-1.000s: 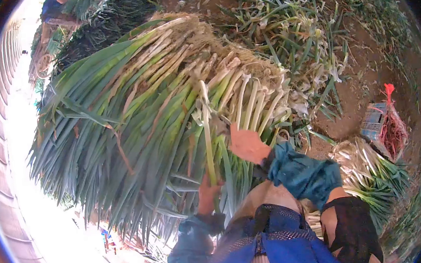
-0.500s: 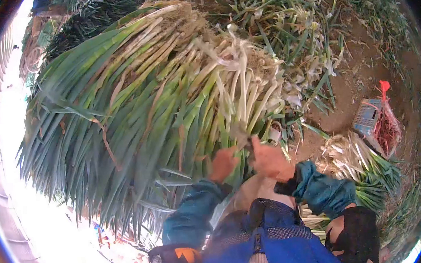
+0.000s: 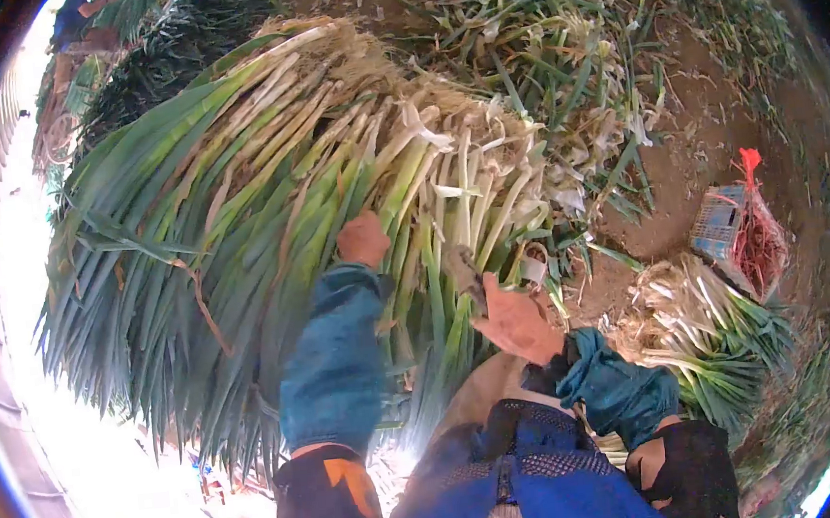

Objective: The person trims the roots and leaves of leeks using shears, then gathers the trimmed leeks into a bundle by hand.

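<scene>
A large heap of green onions lies before me, with roots and white stems at the upper right and long green leaves spreading to the lower left. My left hand is closed among the green stalks near the middle of the heap; what its fingers grip is hidden. My right hand is closed round the dark handle of a small tool. The tool's blade-like end points up and left over the white stems at the heap's right edge.
A smaller bunch of trimmed onions lies at the right on the soil. Behind it is a red net bag beside a blue crate. Loose leaf scraps cover the ground at the upper right.
My left hand has moved up and left, away from my right hand, into the stalks. My right hand has shifted slightly down with the tool. The view has tilted a little.
</scene>
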Available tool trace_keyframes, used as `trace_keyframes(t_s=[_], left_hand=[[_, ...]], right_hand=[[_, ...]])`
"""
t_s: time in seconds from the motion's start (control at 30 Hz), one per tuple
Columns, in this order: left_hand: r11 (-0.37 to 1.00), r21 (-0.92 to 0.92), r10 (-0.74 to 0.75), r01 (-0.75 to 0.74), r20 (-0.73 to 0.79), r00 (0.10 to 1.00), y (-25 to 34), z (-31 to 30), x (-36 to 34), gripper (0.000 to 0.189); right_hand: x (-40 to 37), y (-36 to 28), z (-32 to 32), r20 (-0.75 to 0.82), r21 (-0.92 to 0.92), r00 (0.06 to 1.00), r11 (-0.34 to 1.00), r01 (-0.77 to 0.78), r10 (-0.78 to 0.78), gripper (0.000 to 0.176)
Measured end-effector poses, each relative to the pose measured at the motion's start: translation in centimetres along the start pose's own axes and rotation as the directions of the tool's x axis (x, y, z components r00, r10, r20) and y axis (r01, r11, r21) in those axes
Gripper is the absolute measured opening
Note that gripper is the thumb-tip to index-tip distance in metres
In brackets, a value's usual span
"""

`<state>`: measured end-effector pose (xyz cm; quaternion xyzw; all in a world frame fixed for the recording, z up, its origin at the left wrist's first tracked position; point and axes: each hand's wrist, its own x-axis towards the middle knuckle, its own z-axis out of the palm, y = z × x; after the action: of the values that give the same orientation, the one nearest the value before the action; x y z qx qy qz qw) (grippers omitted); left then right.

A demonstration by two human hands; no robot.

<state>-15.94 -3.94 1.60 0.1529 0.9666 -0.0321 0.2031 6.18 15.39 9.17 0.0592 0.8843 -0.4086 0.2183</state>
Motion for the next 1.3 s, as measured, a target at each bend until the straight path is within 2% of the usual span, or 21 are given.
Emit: trace_keyframes(t_s=[0.07, 0.1, 0.13, 0.17, 0.2, 0.23, 0.37, 0.43, 0.53, 0.6, 0.67, 0.8, 0.83, 0.93, 0.97, 1.07, 1.1, 1.13, 1.2, 1.27, 1.3], left_hand=[[0.999, -0.018, -0.030, 0.034, 0.172, 0.985, 0.6, -2.0, -1.4, 0.036], [0.998, -0.017, -0.061, 0.066, 0.225, 0.972, 1.1, -2.4, -2.6, 0.040], [0.995, -0.012, -0.093, 0.100, 0.284, 0.954, 1.3, -2.5, -3.7, 0.044], [0.996, 0.036, -0.091, 0.084, 0.298, 0.950, 0.7, -0.4, -4.0, 0.049], [0.995, -0.034, -0.077, 0.092, 0.301, 0.950, 0.4, 0.1, -4.8, 0.051], [0.989, -0.105, -0.065, 0.101, 0.303, 0.951, 0.0, 0.6, -5.7, 0.052], [0.948, -0.273, -0.064, 0.165, 0.343, 0.937, -0.4, 0.4, -7.0, 0.057], [0.894, -0.417, -0.024, 0.164, 0.321, 0.947, -1.2, 1.1, -6.8, 0.054], [0.742, -0.637, 0.067, 0.210, 0.382, 0.921, -2.3, 1.4, -6.1, 0.045], [0.553, -0.787, 0.119, 0.272, 0.398, 0.910, -3.2, 1.7, -6.5, 0.039], [0.284, -0.906, 0.142, 0.314, 0.364, 0.920, -3.8, 3.0, -7.0, 0.035], [0.312, -0.918, 0.120, 0.244, 0.293, 0.949, -5.3, 4.4, -7.0, 0.034], [0.295, -0.927, 0.118, 0.233, 0.277, 0.953, -5.2, 4.3, -7.0, 0.033], [0.135, -0.940, 0.139, 0.312, 0.330, 0.934, -5.8, 5.1, -6.7, 0.031], [0.067, -0.933, 0.153, 0.353, 0.359, 0.921, -6.2, 5.5, -6.5, 0.031], [-0.028, -0.901, 0.073, 0.432, 0.429, 0.900, -6.0, 5.3, -6.4, 0.029], [0.124, -0.976, 0.143, 0.180, 0.197, 0.970, -6.4, 6.1, -6.2, 0.028], [0.248, -0.964, 0.248, -0.097, -0.034, 0.968, -6.8, 7.0, -5.9, 0.027], [0.475, -0.846, 0.314, -0.243, -0.095, 0.945, -7.0, 8.1, -5.0, 0.024], [0.704, -0.709, 0.116, 0.042, 0.174, 0.978, -5.7, 7.1, -4.8, 0.021], [0.833, -0.552, 0.124, 0.031, 0.241, 0.963, -4.2, 4.5, -4.6, 0.019]], right_hand=[[-2.2, -1.1, -0.2, 0.016, 0.053, 0.997, 0.996, 0.077, -0.078, 0.074], [-2.8, -2.3, -0.4, 0.084, 0.043, 0.996, 0.999, 0.002, -0.006, 0.056], [-3.5, -2.6, -0.6, 0.084, -0.005, 0.995, 0.998, 0.063, -0.062, 0.061], [-4.3, -2.8, -0.6, 0.086, -0.052, 0.989, 0.991, 0.121, -0.116, 0.065], [-4.9, -3.1, -0.8, 0.091, -0.100, 0.981, 0.979, 0.179, -0.170, 0.070], [-4.9, -3.7, -1.7, 0.179, -0.123, 0.975, 0.980, 0.157, -0.134, 0.067], [-3.6, -1.0, 1.1, 0.059, -0.092, 0.992, 0.989, 0.114, -0.109, 0.066], [-4.4, -3.6, -1.5, 0.175, -0.076, 0.984, 0.996, 0.046, -0.033, 0.066], [-5.5, -4.7, -0.7, 0.213, -0.048, 0.977, 0.998, 0.034, -0.023, 0.069], [-5.0, -5.0, -0.3, 0.259, -0.037, 0.966, 0.999, -0.011, 0.020, 0.069], [-2.4, -2.1, 2.4, 0.085, -0.054, 0.995, 0.997, 0.053, -0.048, 0.067], [-2.4, -1.5, 3.3, -0.055, -0.011, 0.991, 0.993, 0.118, -0.119, 0.053], [-3.8, -2.9, 1.7, 0.017, 0.056, 0.994, 0.993, 0.104, -0.105, 0.051], [-6.2, -6.3, -0.9, 0.308, -0.116, 0.950, 0.993, -0.006, 0.042, 0.058], [-6.0, -7.2, -1.6, 0.334, -0.144, 0.941, 0.990, -0.013, 0.061, 0.059], [-4.1, -3.1, 3.7, 0.072, -0.091, 0.988, 0.986, 0.140, -0.134, 0.061], [-3.0, -2.0, 5.0, 0.010, -0.111, 0.990, 0.984, 0.139, -0.139, 0.063], [-1.6, -1.2, 5.5, -0.054, -0.132, 0.988, 0.982, 0.134, -0.142, 0.065], [-0.1, -0.7, 4.8, -0.115, -0.123, 0.989, 0.989, 0.080, -0.094, 0.059], [0.1, -2.2, 2.0, -0.096, -0.063, 0.995, 0.998, -0.009, 0.003, 0.044], [-0.4, -2.0, 2.3, -0.103, -0.079, 0.995, 0.997, -0.002, -0.006, 0.049]])
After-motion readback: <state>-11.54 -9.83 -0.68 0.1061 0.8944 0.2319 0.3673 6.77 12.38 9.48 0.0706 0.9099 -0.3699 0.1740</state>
